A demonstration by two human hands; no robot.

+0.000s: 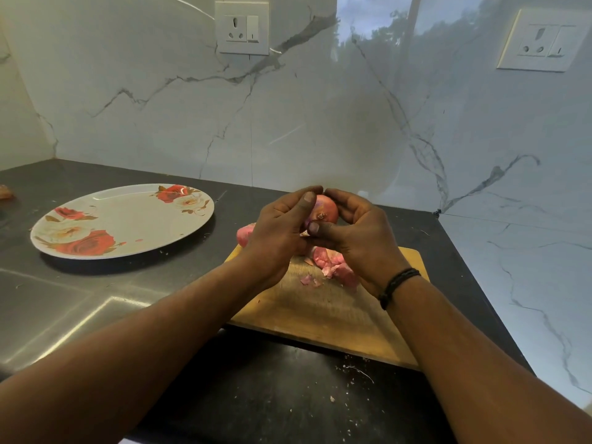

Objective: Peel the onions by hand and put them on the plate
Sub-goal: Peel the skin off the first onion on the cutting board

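A wooden board (pixel 323 312) lay nearest on the dark counter (pixel 256 395), with pink peel scraps (pixel 336 267) on it. Above the board, the left hand (pixel 278 238) and the right hand (pixel 358 238) both gripped one onion (pixel 325 211), fingers curled around it. The flowered plate (pixel 121 221) stood at ten o'clock from the hands, well apart.

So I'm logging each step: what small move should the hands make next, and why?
Probably pull the loosened skin off the onion: both the left hand and right hand grip it above the cutting board, and the plate holds no onions yet.
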